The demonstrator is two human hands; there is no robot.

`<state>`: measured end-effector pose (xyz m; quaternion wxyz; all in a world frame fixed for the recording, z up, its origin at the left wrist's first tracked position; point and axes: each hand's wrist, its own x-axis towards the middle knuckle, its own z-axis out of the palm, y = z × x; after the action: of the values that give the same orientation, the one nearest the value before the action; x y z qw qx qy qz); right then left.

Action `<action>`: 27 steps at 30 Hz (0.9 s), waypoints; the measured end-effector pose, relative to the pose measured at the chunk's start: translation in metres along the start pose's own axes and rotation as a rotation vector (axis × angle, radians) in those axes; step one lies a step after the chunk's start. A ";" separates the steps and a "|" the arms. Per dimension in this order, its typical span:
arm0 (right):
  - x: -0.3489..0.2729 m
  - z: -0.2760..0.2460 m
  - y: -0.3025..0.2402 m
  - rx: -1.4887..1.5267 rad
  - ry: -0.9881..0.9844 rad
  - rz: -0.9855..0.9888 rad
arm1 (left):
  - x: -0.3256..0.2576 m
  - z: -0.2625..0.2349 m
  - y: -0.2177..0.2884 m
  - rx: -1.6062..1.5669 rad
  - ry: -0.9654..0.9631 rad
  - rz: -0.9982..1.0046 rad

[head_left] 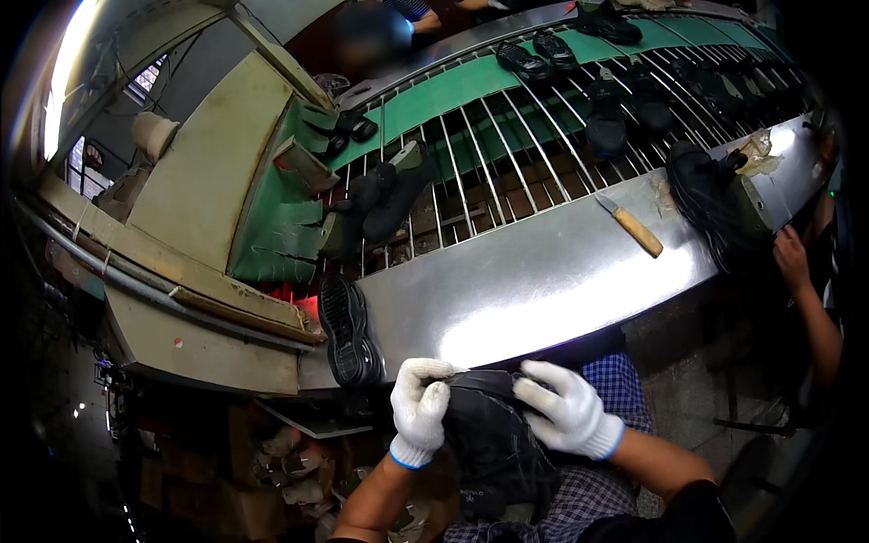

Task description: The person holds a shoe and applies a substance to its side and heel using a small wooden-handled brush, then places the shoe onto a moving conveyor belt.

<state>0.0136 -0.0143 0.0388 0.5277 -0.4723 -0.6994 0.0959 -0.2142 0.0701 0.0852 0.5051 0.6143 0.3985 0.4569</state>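
Note:
Over my lap lies a black shoe upper [496, 443], its opened edge toward the metal table. My left hand [420, 409], in a white knit glove with a blue cuff, pinches the upper's left edge with bent fingers and thumb. On the other side, my right hand [568, 413], gloved the same way, grips the right edge between fingers and thumb. A black shoe sole [346, 330] rests on the table's left end, tread showing, just beyond my left hand. Farther off on the metal surface lies a knife [634, 228] with a wooden handle.
The shiny metal table [534, 271] borders a rack of metal rods [480, 163] carrying several black shoes. Another person's hand [791, 259] is beside a large black shoe [711, 206] at right. A pale machine housing [204, 158] stands left; scraps [303, 471] lie below.

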 end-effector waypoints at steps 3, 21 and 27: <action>0.056 0.012 0.009 0.235 -0.046 -0.111 | 0.001 0.005 0.025 -0.003 -0.020 -0.008; 0.034 0.002 0.022 0.229 -0.173 0.074 | 0.029 -0.026 0.049 0.186 -0.378 -0.176; 0.034 -0.031 -0.011 0.215 -0.322 0.113 | 0.038 -0.022 0.054 0.222 -0.425 -0.122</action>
<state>0.0334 -0.0054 0.0810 0.4503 -0.4304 -0.7329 0.2737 -0.2241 0.1029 0.1465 0.5335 0.7231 0.3675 0.2394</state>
